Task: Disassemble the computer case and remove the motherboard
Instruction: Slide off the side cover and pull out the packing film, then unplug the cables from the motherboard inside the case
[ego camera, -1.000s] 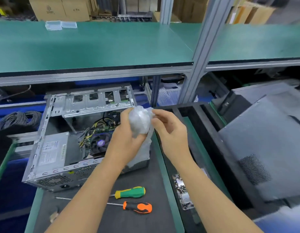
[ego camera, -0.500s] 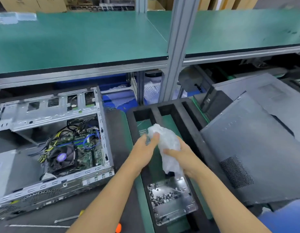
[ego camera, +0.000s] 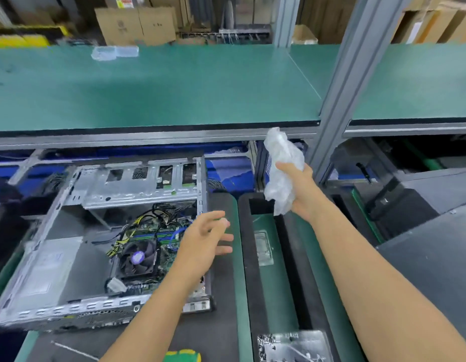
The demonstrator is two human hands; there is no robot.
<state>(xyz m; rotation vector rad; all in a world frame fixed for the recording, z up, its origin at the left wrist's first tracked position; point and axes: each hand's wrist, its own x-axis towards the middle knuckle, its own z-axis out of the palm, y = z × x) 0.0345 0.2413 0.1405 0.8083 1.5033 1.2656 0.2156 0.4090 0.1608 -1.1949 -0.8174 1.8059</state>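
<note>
Head view is showing the right hand (ego camera: 301, 194) gripping a crumpled plastic bag (ego camera: 282, 168); the left hand (ego camera: 203, 244), fingers spread, is hovering beside the open computer case (ego camera: 101, 246). Its motherboard (ego camera: 158, 239), just left of that hand, is likely stiff yet fragile, best lifted by its edges.

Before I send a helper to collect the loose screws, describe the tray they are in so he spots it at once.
Start at the open computer case on the left. To its right, past a green strip, lies a long black foam frame. At its near end, by the picture's bottom edge, sits the clear plastic tray, the only one holding small dark screws.
</note>
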